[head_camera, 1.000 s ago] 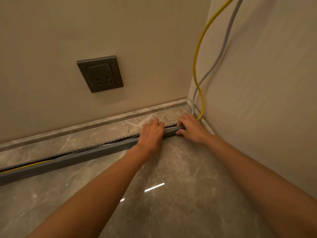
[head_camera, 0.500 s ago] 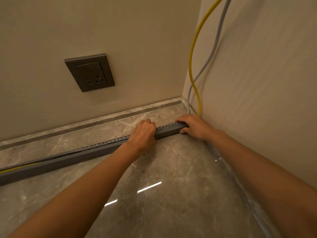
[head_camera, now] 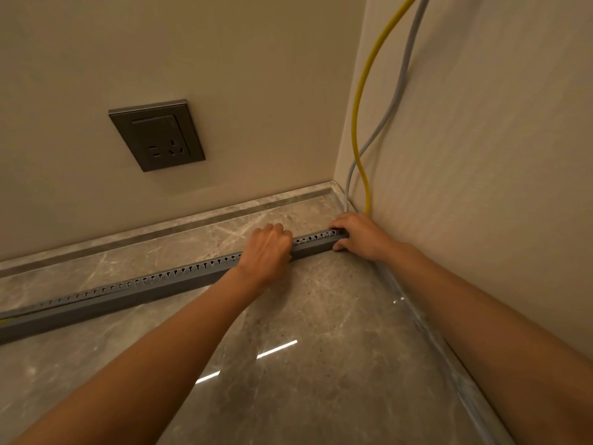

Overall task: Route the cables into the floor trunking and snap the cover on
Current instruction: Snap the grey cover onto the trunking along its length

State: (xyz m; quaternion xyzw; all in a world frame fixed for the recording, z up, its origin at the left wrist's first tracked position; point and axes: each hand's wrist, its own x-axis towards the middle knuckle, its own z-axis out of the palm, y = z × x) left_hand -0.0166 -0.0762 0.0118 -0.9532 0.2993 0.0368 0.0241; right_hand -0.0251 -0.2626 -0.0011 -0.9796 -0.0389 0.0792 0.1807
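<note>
A long grey slotted trunking lies on the marble floor, running from the left edge to the corner. My left hand is curled over its top near the right end. My right hand grips the very end of it beside the right wall. A yellow cable and a grey cable hang down the corner and drop behind my right hand. A short bit of yellow cable shows at the trunking's far left end. No separate cover is visible.
A dark wall socket sits on the back wall above the floor. A marble skirting runs along the back wall, and another along the right wall. Glossy floor lies between my arms.
The trunking has turned so its row of slots faces up. Both hands stay at its right end. The camera has shifted a little to the right.
</note>
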